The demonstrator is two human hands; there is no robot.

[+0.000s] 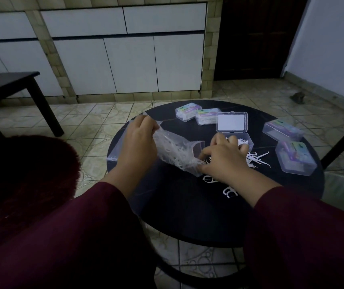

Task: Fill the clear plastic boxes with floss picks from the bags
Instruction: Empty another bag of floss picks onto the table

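Head view: five boxes point(234, 130), one open; left hand point(139, 140) grips bag point(175, 153); right hand point(225, 157) pinches picks point(256, 159).

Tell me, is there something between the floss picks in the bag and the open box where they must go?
Only the right hand itself lies between the bag mouth and the open box. The box's lid is up.

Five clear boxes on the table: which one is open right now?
The open box, just beyond the right hand, lid up. The other four are closed, with coloured labels showing.
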